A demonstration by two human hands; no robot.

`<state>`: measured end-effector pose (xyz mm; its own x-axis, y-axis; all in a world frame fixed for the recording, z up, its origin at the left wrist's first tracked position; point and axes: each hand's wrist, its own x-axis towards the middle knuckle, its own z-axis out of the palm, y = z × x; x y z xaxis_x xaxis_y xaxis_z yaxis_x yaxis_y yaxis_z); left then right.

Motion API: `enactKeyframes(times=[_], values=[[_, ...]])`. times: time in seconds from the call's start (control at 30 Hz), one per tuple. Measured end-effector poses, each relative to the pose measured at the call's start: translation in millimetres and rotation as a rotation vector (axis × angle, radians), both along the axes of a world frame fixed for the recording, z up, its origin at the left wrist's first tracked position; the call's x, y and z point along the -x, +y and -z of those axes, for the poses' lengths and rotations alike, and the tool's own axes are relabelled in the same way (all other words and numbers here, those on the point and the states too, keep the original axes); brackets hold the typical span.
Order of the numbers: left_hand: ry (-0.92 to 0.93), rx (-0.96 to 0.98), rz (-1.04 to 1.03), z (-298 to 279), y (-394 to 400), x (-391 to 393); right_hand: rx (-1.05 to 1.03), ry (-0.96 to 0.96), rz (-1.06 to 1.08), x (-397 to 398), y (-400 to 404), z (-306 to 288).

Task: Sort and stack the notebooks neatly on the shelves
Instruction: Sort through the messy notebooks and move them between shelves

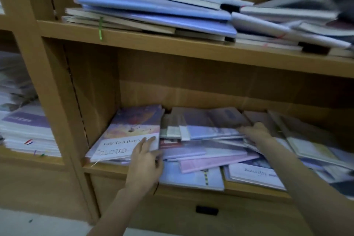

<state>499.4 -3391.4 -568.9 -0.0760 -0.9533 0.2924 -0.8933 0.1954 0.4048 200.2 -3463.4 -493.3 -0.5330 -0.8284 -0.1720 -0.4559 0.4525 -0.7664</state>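
Two wooden shelves [191, 48] carry the loose notebooks, too jumbled and blurred to count: one heap on the upper board, another scattered across the lower shelf [107, 168] nearer you. Your left hand [145, 165] rests with fingers spread and nearly straight on the "Cloud" notebook [124, 140] at the lower left. Your right hand [254, 132] reaches farther in, fingers extended flat over the pile of notebooks [210, 145] at the centre, gripping nothing visible.

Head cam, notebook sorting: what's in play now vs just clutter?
In play:
- left hand on the CLOUD notebook
- right hand on the fanned pile
- lower shelf

Lying about:
- upper-shelf pile
- paper stack in the left bay
- drawer handle
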Motion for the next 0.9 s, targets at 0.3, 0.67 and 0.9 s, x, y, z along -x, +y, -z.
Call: enactKeyframes(times=[0.3,0.67,0.9], values=[[0.911,-0.371,-0.190,-47.9,-53.2,76.7,-0.123,0.304,-0.194,-12.5,-15.6,0.5],[1.313,-0.464,0.000,-67.0,-22.4,56.4,-0.022,0.311,-0.416,-23.8,44.2,7.7],[0.676,-0.066,0.451,-142.9,43.4,2.3,0.073,0.204,-0.752,-38.6,88.3,-34.6]])
